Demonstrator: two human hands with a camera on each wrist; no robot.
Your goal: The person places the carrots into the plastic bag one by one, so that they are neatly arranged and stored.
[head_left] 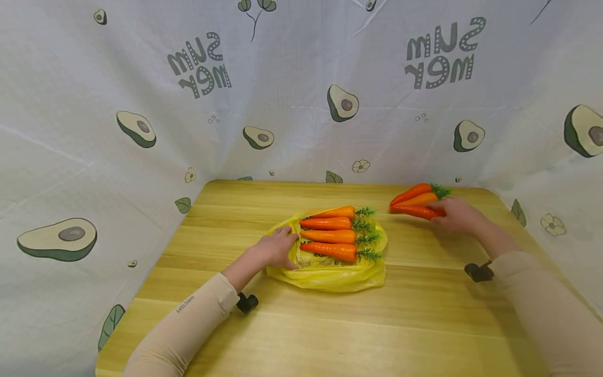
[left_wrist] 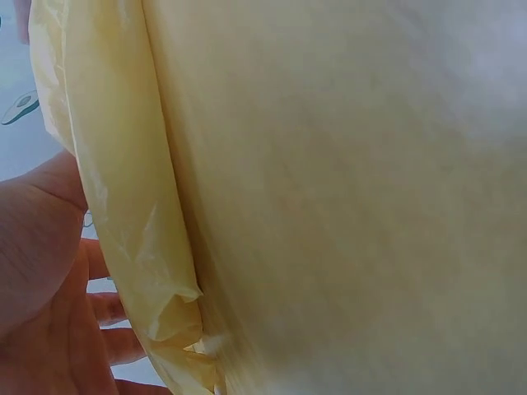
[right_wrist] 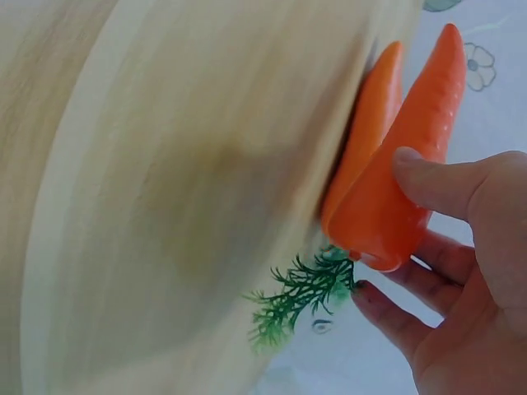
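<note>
Carrots (head_left: 328, 236) lie in two groups on our desk (head_left: 301, 330): four side by side over a yellow bag (head_left: 330, 280), and three at the far right. There our right grip (head_left: 454, 214) holds the nearest red carrot (head_left: 414, 211), thumb on one side and fingers on the other, just beside an orange carrot (head_left: 419, 200). Our left grip (head_left: 278, 248) rests on the bag's left edge, fingers spread. We judge the carrots light, stiff and glossy enough to slip; the thick end is our surest hold, since the leafy tops (head_left: 369, 255) look flimsy. The bag seems thin and slippery, best taken by its rim.
</note>
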